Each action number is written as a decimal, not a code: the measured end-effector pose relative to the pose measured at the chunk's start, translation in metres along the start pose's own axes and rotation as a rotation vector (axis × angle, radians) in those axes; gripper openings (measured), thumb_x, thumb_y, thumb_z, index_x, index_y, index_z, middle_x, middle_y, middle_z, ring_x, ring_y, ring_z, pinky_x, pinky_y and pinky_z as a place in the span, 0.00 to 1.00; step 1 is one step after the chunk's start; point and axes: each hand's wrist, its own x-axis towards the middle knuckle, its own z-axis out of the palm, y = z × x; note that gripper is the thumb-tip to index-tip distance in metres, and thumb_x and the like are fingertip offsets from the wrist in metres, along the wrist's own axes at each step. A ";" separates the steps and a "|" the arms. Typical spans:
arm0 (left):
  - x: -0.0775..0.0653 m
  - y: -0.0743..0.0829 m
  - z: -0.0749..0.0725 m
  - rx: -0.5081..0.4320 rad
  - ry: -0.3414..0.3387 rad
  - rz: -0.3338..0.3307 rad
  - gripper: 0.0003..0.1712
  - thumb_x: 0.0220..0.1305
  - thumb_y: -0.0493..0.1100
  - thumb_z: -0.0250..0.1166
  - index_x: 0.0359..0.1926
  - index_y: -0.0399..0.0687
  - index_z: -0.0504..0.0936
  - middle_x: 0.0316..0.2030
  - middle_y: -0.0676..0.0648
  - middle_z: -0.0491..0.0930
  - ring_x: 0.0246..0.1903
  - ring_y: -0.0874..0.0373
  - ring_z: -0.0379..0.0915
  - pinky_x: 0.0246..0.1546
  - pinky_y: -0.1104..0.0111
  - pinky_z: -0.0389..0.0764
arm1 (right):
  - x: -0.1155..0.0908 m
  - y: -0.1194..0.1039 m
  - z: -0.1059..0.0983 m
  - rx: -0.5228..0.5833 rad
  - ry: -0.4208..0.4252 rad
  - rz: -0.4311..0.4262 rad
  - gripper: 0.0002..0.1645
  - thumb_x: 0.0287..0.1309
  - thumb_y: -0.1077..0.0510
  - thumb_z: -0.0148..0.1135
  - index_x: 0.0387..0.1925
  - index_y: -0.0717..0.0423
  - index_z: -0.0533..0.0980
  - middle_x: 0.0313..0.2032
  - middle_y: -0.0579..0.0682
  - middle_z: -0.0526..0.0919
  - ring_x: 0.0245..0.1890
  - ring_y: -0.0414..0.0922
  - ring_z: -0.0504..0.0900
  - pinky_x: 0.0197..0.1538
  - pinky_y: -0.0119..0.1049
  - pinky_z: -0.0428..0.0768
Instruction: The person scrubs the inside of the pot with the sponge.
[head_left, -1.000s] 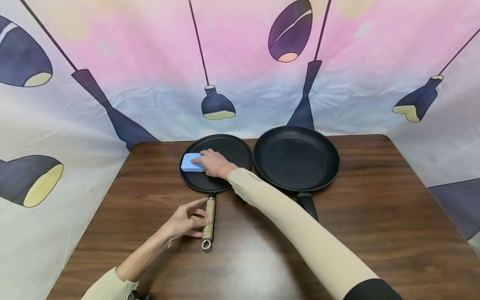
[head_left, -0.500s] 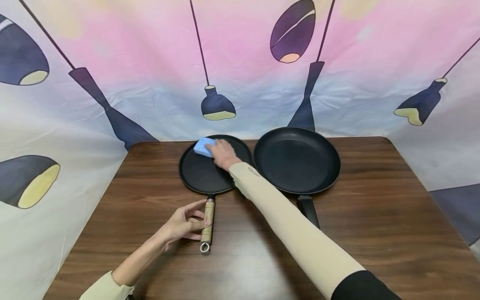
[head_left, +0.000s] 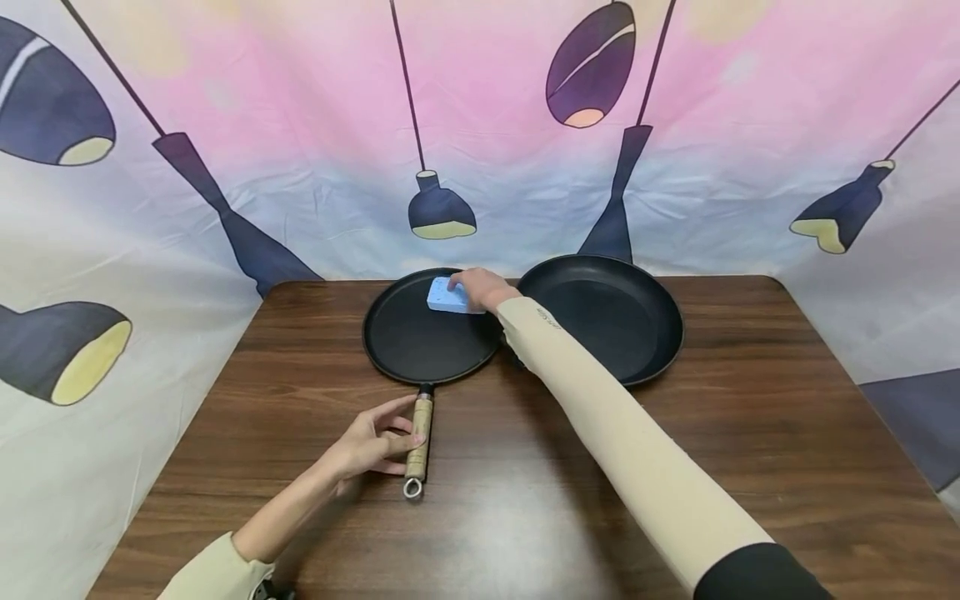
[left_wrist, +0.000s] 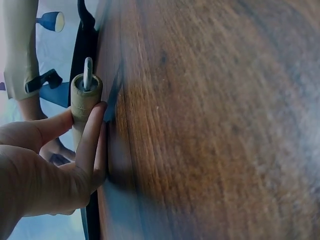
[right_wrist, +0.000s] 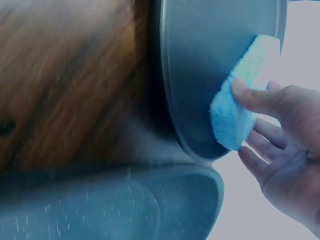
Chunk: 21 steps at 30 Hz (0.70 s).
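Note:
My left hand [head_left: 375, 442] grips the light wooden handle [head_left: 419, 435] of a flat black frying pan [head_left: 420, 342], thumb on one side and fingers on the other. A metal hanging ring [left_wrist: 88, 74] tips the handle, plain in the left wrist view. Over the far right part of that pan, my right hand [head_left: 482, 289] holds a light blue sponge [head_left: 447, 295]. In the right wrist view the thumb and fingers pinch the sponge [right_wrist: 245, 95] against the pan's surface [right_wrist: 210, 60] near its rim.
A larger, deeper black frying pan [head_left: 600, 312] stands right beside the first, its handle hidden behind my right forearm. Both sit near the far edge of the brown wooden table [head_left: 300, 367]. A cloth backdrop [head_left: 337, 200] with printed lamps hangs behind.
My right hand first swept the sponge from the pan's left side up to its far edge, then across to the right. The left hand keeps its hold on the handle.

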 end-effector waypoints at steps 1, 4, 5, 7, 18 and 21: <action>0.000 0.000 0.000 -0.003 -0.001 0.004 0.43 0.59 0.41 0.68 0.72 0.50 0.57 0.51 0.36 0.68 0.34 0.56 0.77 0.35 0.59 0.86 | -0.002 0.001 -0.002 0.008 -0.017 0.009 0.33 0.59 0.65 0.62 0.63 0.40 0.68 0.67 0.49 0.65 0.53 0.46 0.71 0.46 0.36 0.75; 0.000 0.001 0.000 0.000 -0.004 0.012 0.43 0.59 0.40 0.68 0.72 0.49 0.57 0.51 0.36 0.68 0.35 0.56 0.77 0.36 0.59 0.86 | -0.007 0.004 -0.007 0.023 -0.070 0.044 0.35 0.55 0.65 0.66 0.62 0.38 0.70 0.67 0.49 0.64 0.47 0.45 0.72 0.40 0.35 0.76; 0.000 0.001 0.000 0.002 0.001 0.013 0.42 0.59 0.40 0.68 0.71 0.49 0.58 0.50 0.36 0.68 0.35 0.56 0.77 0.36 0.59 0.86 | -0.010 0.004 -0.009 0.022 -0.088 0.052 0.35 0.54 0.65 0.67 0.61 0.38 0.70 0.67 0.49 0.64 0.46 0.45 0.72 0.39 0.34 0.76; 0.000 0.001 0.000 0.008 0.014 0.012 0.42 0.59 0.40 0.68 0.71 0.49 0.58 0.50 0.36 0.68 0.34 0.56 0.77 0.35 0.59 0.86 | -0.015 0.004 -0.012 0.021 -0.122 0.062 0.35 0.53 0.64 0.68 0.61 0.36 0.70 0.67 0.50 0.63 0.45 0.46 0.73 0.40 0.34 0.77; -0.004 -0.002 0.002 0.009 0.034 0.018 0.40 0.60 0.39 0.67 0.71 0.48 0.59 0.48 0.38 0.70 0.34 0.57 0.77 0.34 0.61 0.87 | -0.045 0.003 -0.005 0.018 -0.139 -0.031 0.33 0.49 0.56 0.73 0.58 0.37 0.73 0.68 0.49 0.62 0.62 0.47 0.66 0.59 0.40 0.75; -0.004 -0.002 0.003 0.010 0.045 0.012 0.40 0.59 0.39 0.67 0.70 0.49 0.60 0.48 0.38 0.71 0.34 0.58 0.77 0.34 0.61 0.86 | -0.049 0.001 -0.001 0.004 -0.129 -0.066 0.33 0.49 0.52 0.73 0.58 0.38 0.73 0.67 0.49 0.64 0.61 0.47 0.68 0.60 0.41 0.75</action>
